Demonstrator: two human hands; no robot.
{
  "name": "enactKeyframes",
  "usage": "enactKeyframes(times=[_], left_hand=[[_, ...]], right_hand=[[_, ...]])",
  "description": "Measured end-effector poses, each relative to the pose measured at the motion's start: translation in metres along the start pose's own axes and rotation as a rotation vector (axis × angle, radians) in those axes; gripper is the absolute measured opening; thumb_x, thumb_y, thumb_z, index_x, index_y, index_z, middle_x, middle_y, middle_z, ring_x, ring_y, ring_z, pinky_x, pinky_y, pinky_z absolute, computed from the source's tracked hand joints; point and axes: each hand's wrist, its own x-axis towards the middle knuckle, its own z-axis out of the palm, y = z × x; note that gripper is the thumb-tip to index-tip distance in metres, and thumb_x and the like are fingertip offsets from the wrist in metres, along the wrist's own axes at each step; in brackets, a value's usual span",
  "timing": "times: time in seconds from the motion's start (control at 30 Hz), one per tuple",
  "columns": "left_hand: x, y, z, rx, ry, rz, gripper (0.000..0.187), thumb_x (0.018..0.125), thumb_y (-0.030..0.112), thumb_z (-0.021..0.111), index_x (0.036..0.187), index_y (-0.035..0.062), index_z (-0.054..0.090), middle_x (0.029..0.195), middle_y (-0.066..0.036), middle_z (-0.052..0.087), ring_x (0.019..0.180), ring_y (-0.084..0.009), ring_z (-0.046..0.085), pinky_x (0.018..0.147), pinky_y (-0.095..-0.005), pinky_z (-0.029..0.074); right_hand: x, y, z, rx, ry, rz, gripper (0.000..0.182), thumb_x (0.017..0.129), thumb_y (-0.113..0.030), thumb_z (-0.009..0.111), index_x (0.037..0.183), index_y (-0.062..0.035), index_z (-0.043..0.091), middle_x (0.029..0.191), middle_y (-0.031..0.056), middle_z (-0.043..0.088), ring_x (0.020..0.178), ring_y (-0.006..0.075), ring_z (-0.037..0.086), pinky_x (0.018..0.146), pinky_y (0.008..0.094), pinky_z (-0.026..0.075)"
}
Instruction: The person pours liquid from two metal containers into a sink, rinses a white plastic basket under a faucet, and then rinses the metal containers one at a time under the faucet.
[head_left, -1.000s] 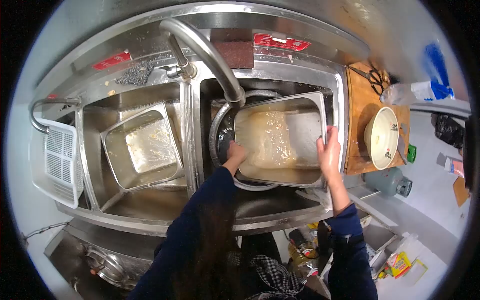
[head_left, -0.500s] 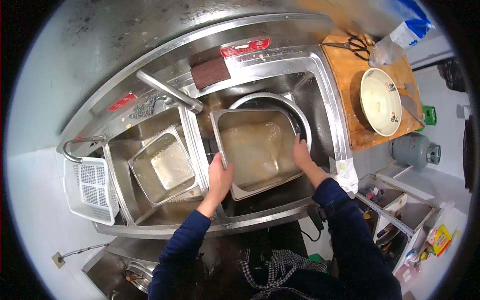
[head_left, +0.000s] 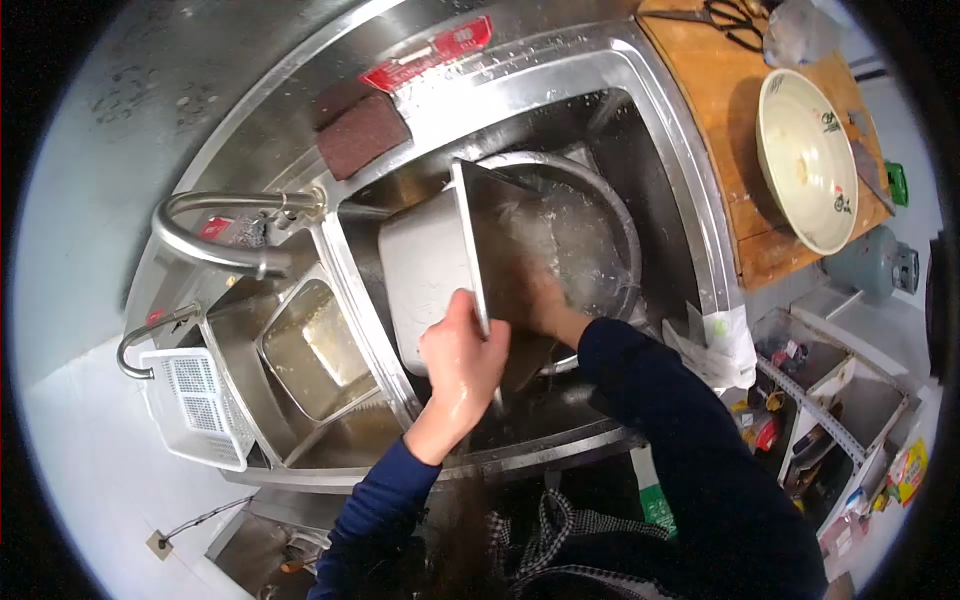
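Observation:
A deep steel tray (head_left: 430,265) stands tipped on its side in the right sink basin (head_left: 660,170), its open face turned to the right over a round steel bowl (head_left: 590,230). My left hand (head_left: 462,362) grips the tray's near rim. My right hand (head_left: 538,300) reaches into the tray's open side and is mostly hidden by it. Wet film shows on the tray's inside.
A second dirty steel tray (head_left: 315,350) lies in the left basin. The faucet (head_left: 220,250) arches over the divider. A brown scouring pad (head_left: 362,130) lies on the back ledge. A white basket (head_left: 195,405) hangs at left. A bowl (head_left: 808,158) sits on a wooden board (head_left: 725,110) at right.
The tray, held flat with liquid in it before, is now tipped up on its side toward the round bowl. My left hand moved up the rim; my right went inside.

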Motion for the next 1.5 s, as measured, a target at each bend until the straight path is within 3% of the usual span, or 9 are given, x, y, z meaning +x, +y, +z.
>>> enactKeyframes(times=[0.3,0.47,0.73,0.8,0.97,1.07,1.13,1.33,1.5], left_hand=[[-0.009,-0.025,0.001,-0.152,0.132,-0.063,0.011,0.068,-0.001,0.053,0.068,0.0007,0.041,0.051,-0.001,0.042,0.047,-0.0048,0.036,0.043,-0.0210,0.031],[-0.011,-0.025,0.003,-0.170,0.166,-0.050,0.013,0.066,0.002,0.054,0.067,0.0004,0.042,0.045,-0.007,0.040,0.039,-0.0088,0.037,0.039,-0.0247,0.032],[-0.008,-0.024,0.001,-0.169,0.154,-0.096,0.013,0.065,0.000,0.053,0.067,0.0003,0.040,0.046,-0.007,0.039,0.041,-0.0087,0.038,0.040,-0.0249,0.032],[-0.004,-0.028,0.002,-0.173,0.150,-0.102,0.013,0.064,-0.001,0.052,0.067,0.0003,0.040,0.046,-0.007,0.038,0.041,-0.0085,0.037,0.040,-0.0248,0.031],[0.002,-0.034,-0.003,-0.187,0.154,-0.104,0.012,0.063,-0.003,0.051,0.068,0.0005,0.040,0.046,-0.006,0.037,0.042,-0.0073,0.034,0.040,-0.0244,0.030],[0.003,-0.040,0.000,-0.250,0.152,-0.121,0.013,0.063,-0.003,0.051,0.068,0.0005,0.040,0.046,-0.006,0.038,0.042,-0.0068,0.035,0.039,-0.0243,0.030],[0.003,-0.038,0.001,-0.274,0.164,-0.123,0.013,0.062,-0.003,0.052,0.068,0.0005,0.041,0.046,-0.006,0.039,0.042,-0.0065,0.036,0.039,-0.0243,0.030],[0.001,-0.047,0.003,-0.259,0.185,-0.095,0.014,0.062,-0.004,0.052,0.069,0.0016,0.042,0.046,-0.009,0.040,0.038,-0.0123,0.037,0.039,-0.0263,0.031],[0.002,-0.049,0.004,-0.271,0.209,-0.057,0.014,0.062,-0.003,0.052,0.069,0.0018,0.041,0.046,-0.010,0.040,0.038,-0.0129,0.038,0.039,-0.0267,0.031]], right_hand=[[-0.038,-0.066,-0.085,1.623,-0.157,-0.414,0.047,0.088,-0.032,0.034,0.131,-0.0152,0.029,0.136,0.0105,0.024,0.124,0.0296,0.022,0.101,0.0418,0.018],[-0.029,-0.047,-0.034,1.116,-0.075,-0.695,0.045,0.087,-0.031,0.034,0.128,-0.0115,0.035,0.131,0.0142,0.035,0.119,0.0308,0.034,0.098,0.0403,0.026],[0.001,0.042,0.014,0.208,0.271,-0.365,0.050,0.080,-0.041,0.042,0.121,-0.0122,0.045,0.124,0.0111,0.045,0.114,0.0296,0.041,0.097,0.0440,0.026],[0.020,0.057,0.004,0.298,0.545,-0.029,0.047,0.077,-0.040,0.046,0.115,-0.0127,0.050,0.117,0.0081,0.051,0.111,0.0261,0.044,0.096,0.0420,0.028],[0.087,0.108,-0.001,0.335,0.712,-0.324,0.042,0.072,-0.032,0.054,0.108,-0.0107,0.055,0.107,0.0083,0.056,0.107,0.0233,0.047,0.094,0.0397,0.029],[0.055,0.086,-0.002,-0.062,0.267,-0.234,0.042,0.071,-0.026,0.053,0.109,-0.0084,0.055,0.108,0.0102,0.056,0.107,0.0259,0.046,0.094,0.0403,0.030],[0.027,0.051,0.005,-0.103,0.442,-0.055,0.041,0.072,-0.025,0.050,0.108,-0.0057,0.056,0.114,0.0114,0.052,0.111,0.0263,0.044,0.095,0.0395,0.029],[-0.004,0.019,-0.024,0.078,-0.199,-0.424,0.052,0.083,-0.032,0.044,0.128,-0.0072,0.035,0.131,0.0161,0.033,0.120,0.0310,0.032,0.100,0.0392,0.023],[-0.010,-0.031,-0.015,1.212,-0.147,-0.398,0.047,0.086,-0.033,0.041,0.125,-0.0058,0.039,0.129,0.0216,0.034,0.120,0.0314,0.032,0.100,0.0375,0.023]])
